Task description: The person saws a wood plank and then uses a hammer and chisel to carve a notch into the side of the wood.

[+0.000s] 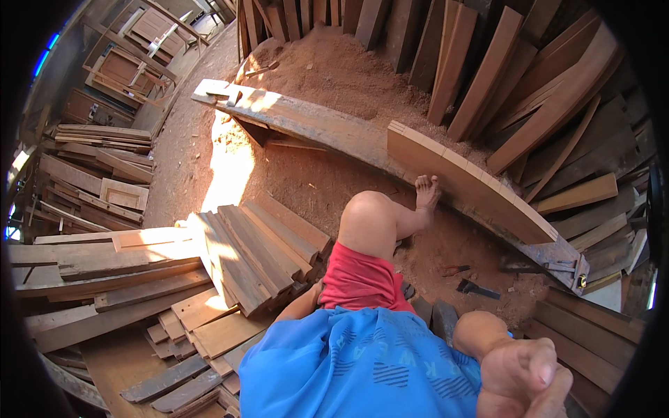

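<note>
My right hand [526, 376] is raised close in front of me at the lower right, its fingers bent together and nothing visible in them. My left forearm [298, 304] reaches down beside the red shorts, next to a stack of dark planks [254, 258]; the fingers of that hand are hidden. Ahead, a brown board [467, 177] with lines across its upper edge stands on edge along a long, worn bench plank [313, 125]. My bare foot [426, 193] rests against the board's near face. Neither hand touches the board.
A black tool [479, 289] and a smaller hand tool [455, 269] lie on the sawdust-covered ground. Small tools [568, 267] sit on the bench plank's right end. Upright planks [488, 76] line the far right, and stacked boards [125, 261] fill the left.
</note>
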Demonstrator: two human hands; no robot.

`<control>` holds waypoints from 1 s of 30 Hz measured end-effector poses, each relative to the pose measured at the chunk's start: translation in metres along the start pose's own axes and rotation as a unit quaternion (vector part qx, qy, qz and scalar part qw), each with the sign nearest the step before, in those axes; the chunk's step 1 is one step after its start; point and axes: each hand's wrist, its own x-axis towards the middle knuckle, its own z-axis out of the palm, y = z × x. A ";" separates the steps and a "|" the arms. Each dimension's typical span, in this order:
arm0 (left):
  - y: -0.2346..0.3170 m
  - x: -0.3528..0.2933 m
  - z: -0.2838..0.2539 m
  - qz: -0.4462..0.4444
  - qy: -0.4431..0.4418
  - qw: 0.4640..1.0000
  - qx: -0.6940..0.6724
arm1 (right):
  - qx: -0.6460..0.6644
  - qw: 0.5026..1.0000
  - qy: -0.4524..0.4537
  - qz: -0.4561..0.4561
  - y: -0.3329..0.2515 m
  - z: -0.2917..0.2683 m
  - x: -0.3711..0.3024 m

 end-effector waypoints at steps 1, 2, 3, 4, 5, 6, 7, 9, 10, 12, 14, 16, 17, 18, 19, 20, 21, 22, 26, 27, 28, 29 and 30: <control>-0.015 -0.022 0.011 -0.024 -0.028 0.999 -0.023 | 0.004 1.000 -0.009 0.013 0.002 -0.003 -0.004; -0.017 -0.036 0.020 -0.034 -0.052 0.997 -0.041 | 0.016 0.999 -0.047 0.002 0.032 -0.015 -0.009; -0.015 -0.047 0.025 -0.041 -0.068 0.995 -0.060 | 0.033 0.996 -0.083 -0.007 0.063 -0.030 -0.013; -0.014 -0.055 0.027 -0.043 -0.081 0.993 -0.075 | 0.050 0.992 -0.119 -0.013 0.095 -0.045 -0.016; -0.028 -0.075 0.029 -0.065 -0.085 0.990 -0.095 | -0.026 0.986 -0.121 0.115 0.112 -0.049 -0.023; -0.023 -0.074 0.028 -0.061 -0.100 0.988 -0.102 | -0.105 0.968 -0.110 0.200 0.142 -0.064 -0.049; -0.017 -0.072 0.028 -0.055 -0.115 0.986 -0.111 | -0.141 0.928 -0.052 0.341 0.168 -0.073 -0.077; -0.021 -0.074 0.016 -0.062 -0.115 0.983 -0.132 | -0.271 0.843 -0.049 0.462 0.226 -0.112 -0.153; -0.026 -0.068 0.005 -0.066 -0.093 0.982 -0.147 | -0.375 0.785 -0.091 0.485 0.235 -0.124 -0.171; -0.039 -0.043 -0.022 -0.064 -0.004 0.984 -0.167 | -0.478 0.647 -0.244 0.542 0.227 -0.139 -0.204; -0.060 0.000 -0.056 -0.031 0.179 0.967 -0.179 | -0.457 0.607 -0.263 0.595 0.235 -0.126 -0.232; 0.047 0.008 -0.085 0.043 0.236 0.967 -0.087 | -0.469 0.524 -0.302 0.644 0.251 -0.129 -0.258; 0.079 0.015 -0.096 0.173 0.235 0.952 -0.089 | -0.467 0.486 -0.350 0.651 0.267 -0.116 -0.261; 0.129 0.025 -0.096 0.265 0.173 0.943 -0.104 | -0.467 0.454 -0.370 0.663 0.283 -0.109 -0.264; 0.191 0.012 -0.093 0.353 0.110 0.928 -0.038 | -0.459 0.440 -0.385 0.669 0.306 -0.106 -0.272; 0.250 -0.019 -0.093 0.515 0.082 0.853 0.032 | -0.464 0.443 -0.399 0.655 0.328 -0.101 -0.277; 0.288 -0.044 -0.086 0.540 -0.026 0.839 0.064 | -0.467 0.447 -0.419 0.637 0.360 -0.094 -0.297; 0.308 -0.049 -0.065 0.645 -0.058 0.760 0.065 | -0.486 0.644 -0.289 0.515 0.390 -0.102 -0.325; 0.306 -0.073 -0.027 0.676 -0.348 0.647 0.057 | -0.445 0.678 -0.260 0.524 0.438 -0.046 -0.262; 0.281 -0.055 -0.040 0.640 -0.308 0.698 0.093 | -0.417 0.637 -0.287 0.582 0.449 -0.018 -0.233; 0.275 -0.036 -0.056 0.621 -0.281 0.719 0.136 | -0.416 0.610 -0.281 0.613 0.464 -0.020 -0.215; 0.275 -0.020 -0.087 0.599 -0.277 0.737 0.145 | -0.414 0.583 -0.276 0.642 0.479 -0.022 -0.200; 0.277 -0.004 -0.120 0.574 -0.271 0.757 0.156 | -0.413 0.583 -0.269 0.646 0.495 -0.030 -0.207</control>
